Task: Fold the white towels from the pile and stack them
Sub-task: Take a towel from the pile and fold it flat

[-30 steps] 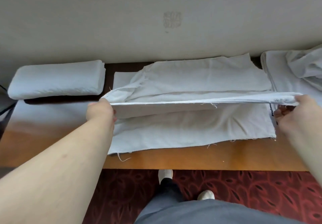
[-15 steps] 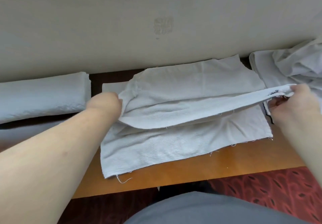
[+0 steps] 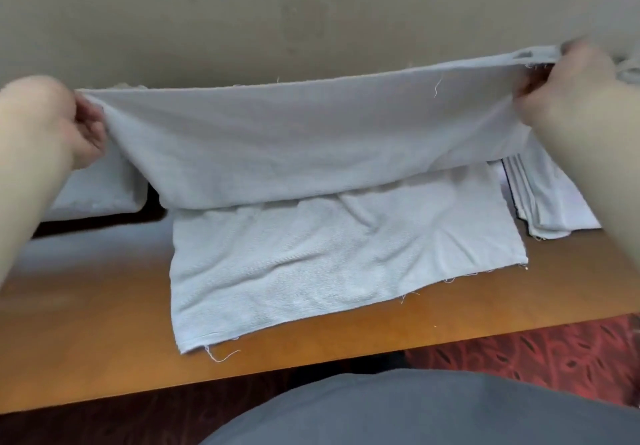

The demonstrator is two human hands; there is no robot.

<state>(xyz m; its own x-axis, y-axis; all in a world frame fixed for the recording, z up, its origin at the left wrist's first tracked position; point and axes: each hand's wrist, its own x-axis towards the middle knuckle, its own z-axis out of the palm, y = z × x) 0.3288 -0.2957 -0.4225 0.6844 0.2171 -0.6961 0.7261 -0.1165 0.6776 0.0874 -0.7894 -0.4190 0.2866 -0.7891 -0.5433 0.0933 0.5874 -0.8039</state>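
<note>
Holding: both hands lift one white towel (image 3: 304, 139) by its two upper corners, so the raised half hangs taut and free of creases, which would suit bringing it over as a fold.
Table (image 3: 104, 323): orange wood, carrying everything; its near edge runs across the lower view and its back edge lies against the wall.
Towel: the lower half lies flat in the middle of the table, its frayed hem near the front edge; the raised half stands up from a crease midway back.
Pile (image 3: 554, 202): unfolded white towels at the right back of the table, just beside the towel, within reach for the next pick.
Stack (image 3: 100, 191): folded towels at the left back, kept apart from the working space.
Left hand (image 3: 45, 125): fingers curled, pinching the left corner.
Right hand (image 3: 571, 94): fingers curled, pinching the right corner; blurred.
Hidden: the raised half covers the back middle of the table; the arms cut off most of the stack and pile, so no count is possible.
</note>
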